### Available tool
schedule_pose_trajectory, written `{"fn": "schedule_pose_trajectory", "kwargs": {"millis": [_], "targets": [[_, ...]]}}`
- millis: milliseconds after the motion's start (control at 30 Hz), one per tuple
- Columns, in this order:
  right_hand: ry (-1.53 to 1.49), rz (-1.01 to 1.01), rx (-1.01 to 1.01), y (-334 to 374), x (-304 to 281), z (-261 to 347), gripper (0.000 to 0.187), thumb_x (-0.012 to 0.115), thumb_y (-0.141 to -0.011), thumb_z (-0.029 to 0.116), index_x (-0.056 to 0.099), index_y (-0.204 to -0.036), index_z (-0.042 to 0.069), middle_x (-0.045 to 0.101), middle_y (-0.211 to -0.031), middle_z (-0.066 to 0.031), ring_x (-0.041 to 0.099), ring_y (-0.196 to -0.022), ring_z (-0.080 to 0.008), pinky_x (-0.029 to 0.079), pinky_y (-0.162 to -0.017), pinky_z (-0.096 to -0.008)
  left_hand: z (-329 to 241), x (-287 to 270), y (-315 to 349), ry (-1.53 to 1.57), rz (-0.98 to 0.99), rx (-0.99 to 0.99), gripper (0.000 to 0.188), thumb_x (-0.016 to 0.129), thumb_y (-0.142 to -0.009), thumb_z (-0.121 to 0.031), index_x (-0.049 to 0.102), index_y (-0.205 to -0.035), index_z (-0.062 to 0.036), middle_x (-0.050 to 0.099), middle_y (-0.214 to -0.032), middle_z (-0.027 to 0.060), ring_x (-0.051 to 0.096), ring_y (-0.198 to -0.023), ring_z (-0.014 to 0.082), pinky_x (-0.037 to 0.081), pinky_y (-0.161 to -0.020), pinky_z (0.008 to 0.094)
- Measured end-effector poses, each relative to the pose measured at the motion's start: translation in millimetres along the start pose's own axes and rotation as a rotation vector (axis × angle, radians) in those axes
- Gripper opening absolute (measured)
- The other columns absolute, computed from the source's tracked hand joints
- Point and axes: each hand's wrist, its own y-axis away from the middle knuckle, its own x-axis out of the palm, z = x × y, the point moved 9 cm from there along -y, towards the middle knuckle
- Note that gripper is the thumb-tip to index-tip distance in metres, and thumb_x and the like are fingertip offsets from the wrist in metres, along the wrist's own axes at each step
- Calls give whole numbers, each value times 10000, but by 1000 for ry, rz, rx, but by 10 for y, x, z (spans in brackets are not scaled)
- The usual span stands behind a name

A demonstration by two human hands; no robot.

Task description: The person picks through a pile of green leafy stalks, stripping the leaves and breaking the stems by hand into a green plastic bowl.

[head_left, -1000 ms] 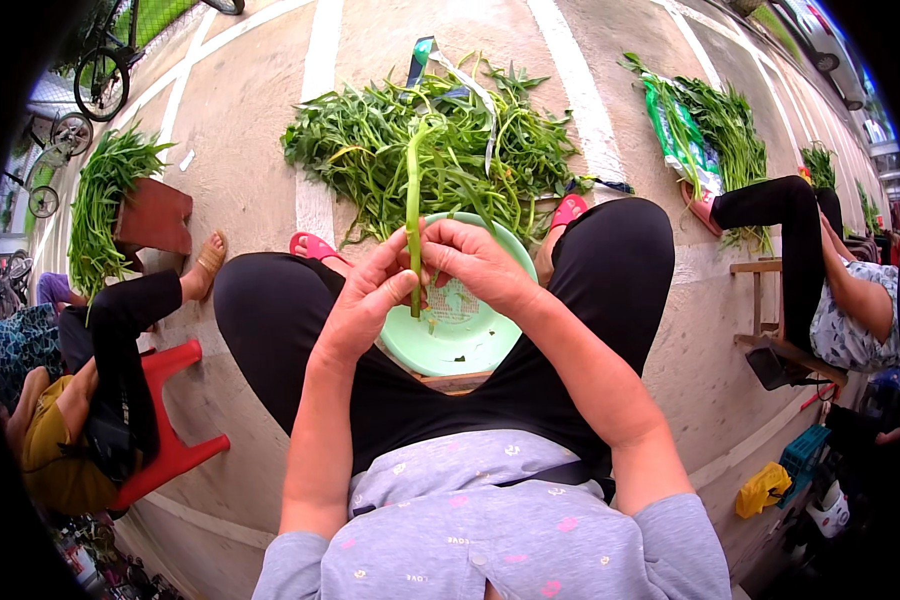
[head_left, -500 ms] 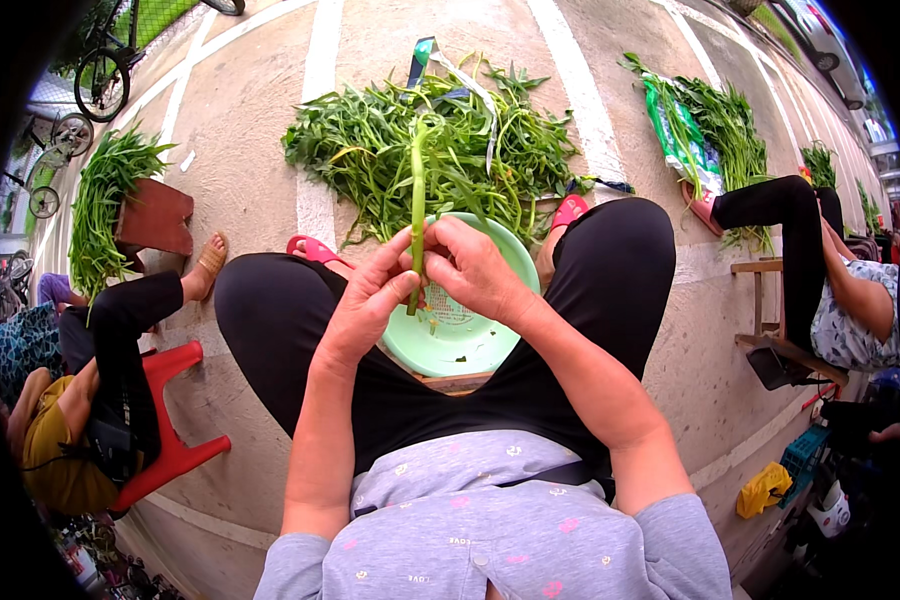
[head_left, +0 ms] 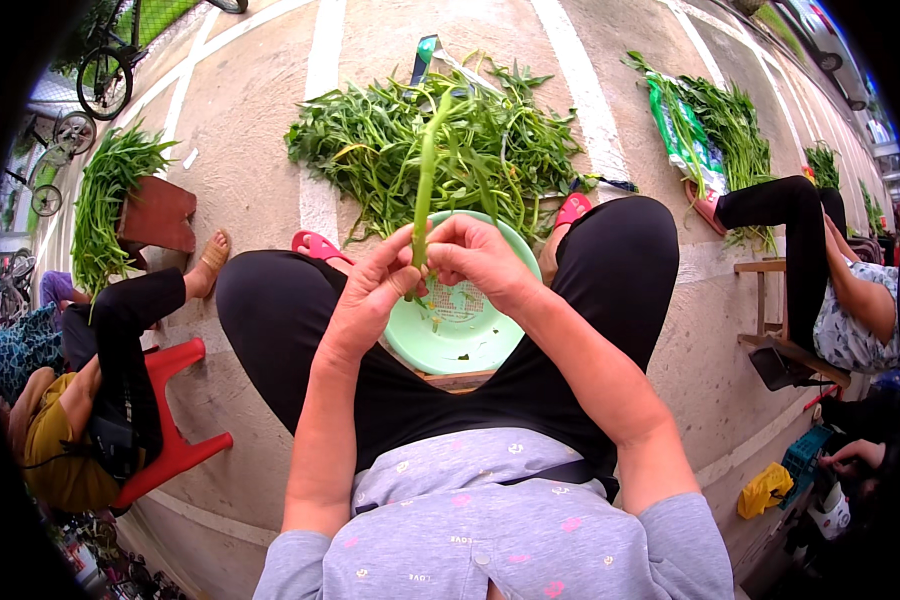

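A thick green water spinach stem (head_left: 427, 175) stands nearly upright between my hands, its top leaning slightly right. My left hand (head_left: 368, 300) is closed round its lower part, thumb and fingers pinching it. Close beside it, my right hand (head_left: 485, 262) pinches at the same stem; the fingertips partly hide the spot. Below both hands a pale green plastic basin (head_left: 485, 350) sits between my knees, with a few small plant scraps in it. Just beyond the basin lies a large heap of leafy water spinach (head_left: 345, 140) on the ground.
To the left, a red plastic stool (head_left: 175, 420) holds a seated person near greens (head_left: 105, 210) on a brown box (head_left: 158, 222). At right, another person sits on a wooden stool (head_left: 765, 300) by a bundle of greens (head_left: 735, 140). A yellow bag (head_left: 765, 490) lies behind.
The stem's top has tipped a little to the right and away from me. My hands stay close together over the basin, the right one shifting slightly.
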Motion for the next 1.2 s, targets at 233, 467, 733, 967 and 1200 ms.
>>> {"fn": "schedule_pose_trajectory", "kwargs": {"millis": [233, 467, 733, 967, 1200], "targets": [[255, -284, -398, 94, -84, 362, 172, 611, -813, 159, 519, -838, 16, 552, -685, -31, 537, -602, -111, 443, -542, -259, 60, -76, -34, 43, -80, -24, 413, 541, -847, -20, 468, -1251, -64, 549, -889, 6, 535, -782, 87, 484, -716, 239], [732, -328, -385, 164, -41, 497, 248, 612, -810, 258, 512, -775, 34, 565, -636, -94, 567, -561, -224, 442, -526, -341, 216, -118, -48, -272, -96, -38, 418, 596, -807, 0, 495, -1206, -71, 562, -833, 18, 548, -707, 86, 483, -672, 225], [995, -366, -322, 146, -72, 438, 228, 561, -828, 246, 498, -749, 41, 564, -633, -126, 568, -590, -331, 437, -548, -431, 409, -34, -48, -130, -66, -121, 431, 586, -815, -18, 475, -1228, -72, 522, -812, 7, 549, -703, 90, 503, -656, 228], [1182, -378, -558, 221, 87, 561, 157, 559, -813, 159, 465, -764, 44, 509, -674, -118, 543, -619, -315, 432, -537, -411, 516, 78, -14, 195, -49, -306, 470, 564, -831, -30, 404, -1272, -44, 480, -854, 12, 554, -749, 108, 547, -707, 296], [1313, -357, -706, 269, 187, 614, 148, 579, -784, 124, 451, -754, 56, 498, -669, -105, 547, -604, -285, 443, -516, -374, 522, 154, -31, 328, -4, -340, 462, 567, -848, -75, 391, -1275, -54, 494, -869, 7, 554, -745, 102, 546, -721, 312]]}}
